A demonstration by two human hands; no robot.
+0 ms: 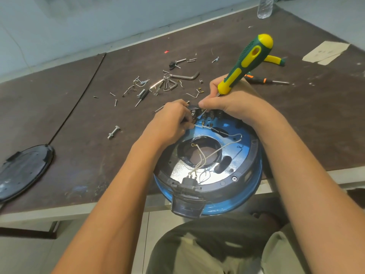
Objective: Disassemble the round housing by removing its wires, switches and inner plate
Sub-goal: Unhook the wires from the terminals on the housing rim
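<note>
The round housing (pixel 250 171), blue with a black rim, lies at the table's near edge, partly over my lap. Its shiny inner plate (pixel 181 171) has a large central hole, and white wires (pixel 209 155) loop across it to a black connector (pixel 188 181) at the near rim. My left hand (pixel 171 123) pinches a white wire at the far rim, beside the black switches (pixel 213 114). My right hand (pixel 235 107) grips a green and yellow screwdriver (pixel 246 62), whose tip points down into the switch area.
Loose screws, hex keys (pixel 185 77) and a bolt (pixel 113 132) are scattered on the brown table (pixel 59 107) beyond the housing. A black round cover (pixel 23 171) lies at the left. Two more screwdrivers (pixel 266 81) lie at the right, a plastic bottle (pixel 264 6) at the far edge.
</note>
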